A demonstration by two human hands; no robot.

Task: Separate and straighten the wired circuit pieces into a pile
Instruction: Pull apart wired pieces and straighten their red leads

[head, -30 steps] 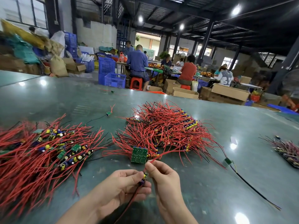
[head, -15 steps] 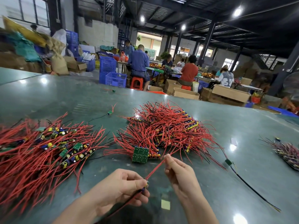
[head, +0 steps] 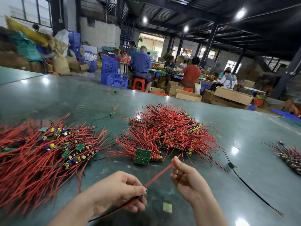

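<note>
1. Up close in the head view, we see the left hand (head: 120, 191) pinching a small wired circuit piece (head: 144, 192) between thumb and curled fingers, low in the frame just above the green table (head: 187, 209).
2. From that piece a red wire (head: 161, 172) runs taut up and to the right, and a dark lead trails back under the left wrist.
3. We find the right hand (head: 187, 180) at the far end of that red wire, its thumb and forefinger closed on the wire near its tip, the other fingers loosely curled.
4. Beyond the hands lies the tangled heap (head: 167, 134) of red-wired boards, with a green square board (head: 142, 156) propped at its near edge.
5. To the left we see the sorted pile (head: 40, 154), its wires fanned out more or less parallel and its small boards clustered in the middle.
6. A single board with a long black lead (head: 254, 191) lies on the table to the right, well apart from the heap.
7. Another dark bundle of wired pieces (head: 290, 155) sits at the right edge.
8. A small pale square (head: 167, 207) lies on the table between the forearms.
9. Farther back, seated workers (head: 141, 66) sit among blue crates and cardboard boxes.
</note>
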